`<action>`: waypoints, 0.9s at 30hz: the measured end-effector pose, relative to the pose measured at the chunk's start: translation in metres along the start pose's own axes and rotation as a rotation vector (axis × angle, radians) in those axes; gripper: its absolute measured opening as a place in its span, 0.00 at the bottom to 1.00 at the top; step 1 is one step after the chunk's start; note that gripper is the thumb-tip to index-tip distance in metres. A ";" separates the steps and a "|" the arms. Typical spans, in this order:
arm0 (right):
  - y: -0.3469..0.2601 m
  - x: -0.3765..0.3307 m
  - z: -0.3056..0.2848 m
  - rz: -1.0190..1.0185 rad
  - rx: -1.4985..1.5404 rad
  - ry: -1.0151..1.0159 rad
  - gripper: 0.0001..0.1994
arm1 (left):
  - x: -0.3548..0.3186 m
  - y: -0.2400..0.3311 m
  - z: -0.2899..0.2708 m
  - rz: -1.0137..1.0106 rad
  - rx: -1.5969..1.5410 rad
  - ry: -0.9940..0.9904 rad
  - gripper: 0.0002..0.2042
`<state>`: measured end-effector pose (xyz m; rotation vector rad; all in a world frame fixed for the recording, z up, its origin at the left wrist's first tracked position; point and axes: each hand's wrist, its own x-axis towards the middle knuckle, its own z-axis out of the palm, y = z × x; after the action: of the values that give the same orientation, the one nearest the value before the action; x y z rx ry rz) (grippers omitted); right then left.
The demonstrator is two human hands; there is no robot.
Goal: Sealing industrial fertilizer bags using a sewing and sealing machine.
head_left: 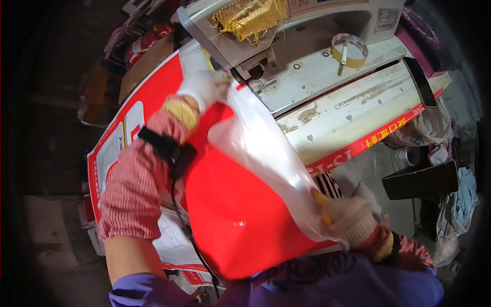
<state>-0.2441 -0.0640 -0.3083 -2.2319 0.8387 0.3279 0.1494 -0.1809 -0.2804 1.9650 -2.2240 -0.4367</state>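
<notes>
A large red and white plastic sack (240, 204) hangs across in front of me, its glossy white inner side folded outward along the right. My left hand (202, 89), in a white glove, is closed on the sack's upper edge close to the sewing machine's foot (261, 82); its fingertips are blurred. Lower right, my right hand (350, 217), in a pale glove with yellow on a finger, grips the sack's edge. Both forearms wear red checked sleeves, and a black strap with a cable circles the left one.
The grey sewing machine (383, 25) stands at the back, with a yellow fibrous bundle (250, 18) on its head. On its bed sits a tape roll (350, 50) with a white stick. A scaled white ledge (353, 115) runs along the front. A dark box (422, 180) stands right.
</notes>
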 end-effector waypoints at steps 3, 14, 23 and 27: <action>-0.014 0.038 -0.020 -0.103 -0.362 0.242 0.22 | 0.035 -0.024 -0.025 -0.212 0.557 -0.028 0.15; -0.075 0.181 -0.091 -0.110 -0.205 0.461 0.10 | 0.047 0.040 -0.127 -0.387 0.805 0.064 0.12; -0.018 0.242 -0.108 -0.597 0.118 0.170 0.15 | -0.054 0.231 -0.066 0.475 0.528 -0.376 0.26; -0.017 0.217 -0.115 -0.502 0.083 0.158 0.17 | -0.054 0.265 -0.060 0.303 0.456 -1.042 0.23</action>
<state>-0.0708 -0.2383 -0.3164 -2.3163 0.3366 -0.1200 -0.0763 -0.1072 -0.1375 1.6933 -3.4368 -1.2106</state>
